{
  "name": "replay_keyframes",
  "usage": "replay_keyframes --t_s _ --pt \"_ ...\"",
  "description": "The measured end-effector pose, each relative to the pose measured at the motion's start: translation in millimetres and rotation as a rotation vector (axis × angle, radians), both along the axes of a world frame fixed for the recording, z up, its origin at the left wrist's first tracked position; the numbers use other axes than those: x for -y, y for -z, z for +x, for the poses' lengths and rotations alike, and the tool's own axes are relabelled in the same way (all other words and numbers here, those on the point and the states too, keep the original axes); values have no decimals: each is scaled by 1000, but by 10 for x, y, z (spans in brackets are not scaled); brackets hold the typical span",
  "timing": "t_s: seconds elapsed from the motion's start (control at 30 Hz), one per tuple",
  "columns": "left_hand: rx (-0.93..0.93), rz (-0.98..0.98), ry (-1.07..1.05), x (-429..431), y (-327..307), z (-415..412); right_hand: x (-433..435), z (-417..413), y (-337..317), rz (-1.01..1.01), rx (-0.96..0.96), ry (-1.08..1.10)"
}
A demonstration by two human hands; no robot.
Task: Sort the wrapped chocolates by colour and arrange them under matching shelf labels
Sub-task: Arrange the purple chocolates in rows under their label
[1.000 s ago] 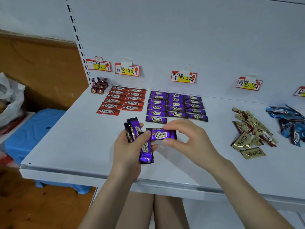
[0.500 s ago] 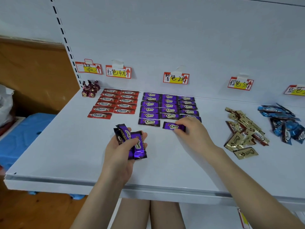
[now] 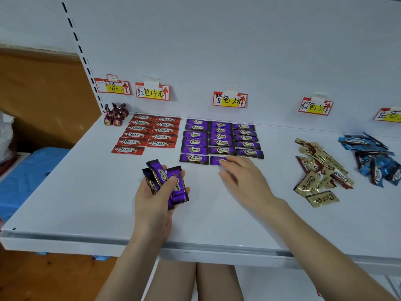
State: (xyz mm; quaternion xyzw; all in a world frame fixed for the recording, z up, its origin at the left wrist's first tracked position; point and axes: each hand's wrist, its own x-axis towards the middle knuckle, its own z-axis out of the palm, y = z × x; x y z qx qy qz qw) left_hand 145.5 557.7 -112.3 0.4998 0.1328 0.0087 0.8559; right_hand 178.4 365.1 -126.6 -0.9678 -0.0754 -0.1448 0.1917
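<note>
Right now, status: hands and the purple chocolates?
Left hand grips spare purple chocolates. Right hand touches one purple chocolate, front row. Nothing in the way.

The white shelf (image 3: 86,192) in front of me carries everything flat on its top. At its back left corner sits a small cluster of dark red twisted sweets (image 3: 115,115). Just beside them, red bars (image 3: 149,132) lie in two neat columns. Purple bars (image 3: 219,137) lie in three columns near the middle. The front bar (image 3: 216,160) of the middle column lies partly under my right hand (image 3: 240,177). Further right are a loose heap of gold bars (image 3: 319,170) and, near it, a heap of blue bars (image 3: 373,157).
</note>
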Motion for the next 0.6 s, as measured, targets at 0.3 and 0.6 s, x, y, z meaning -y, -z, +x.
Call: replay_keyframes --t_s 0.3,0.6 --pt "6 -19 -2 -3 11 -8 -18 -24 8 44 76 21" --pt "-33 -127 16 -28 -20 -8 -16 -31 -10 115 46 23"
